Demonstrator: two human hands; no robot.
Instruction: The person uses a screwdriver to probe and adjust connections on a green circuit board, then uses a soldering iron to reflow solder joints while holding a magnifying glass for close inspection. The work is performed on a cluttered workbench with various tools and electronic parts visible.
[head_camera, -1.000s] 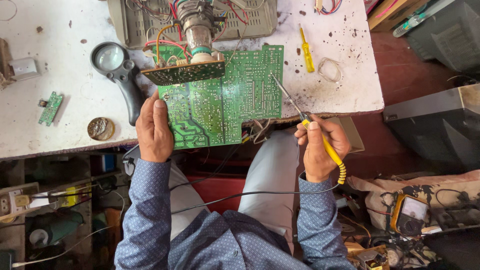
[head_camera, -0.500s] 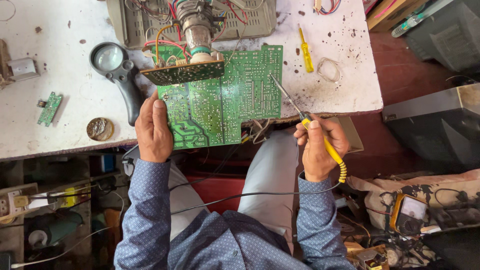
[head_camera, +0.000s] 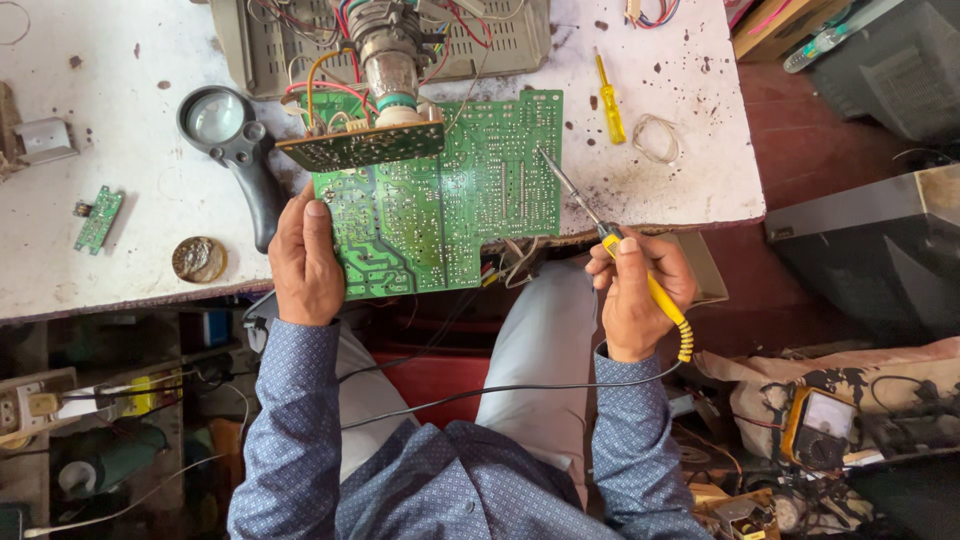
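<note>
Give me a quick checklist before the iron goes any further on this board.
1. Board held: left hand presses on the left edge of the green board. Ok.
2. Grip on iron: right hand wraps the yellow handle of the soldering iron. Ok.
3. Tip position: it lies at the board's right edge; contact with a joint is too small to see. Cannot tell.
4. Cord: the black cord runs across the lap, clear of the tip. Ok.
5. Board support: its lower part hangs past the table edge. Not ok.
6. Solder at hand: none in view. Cannot tell.
</note>
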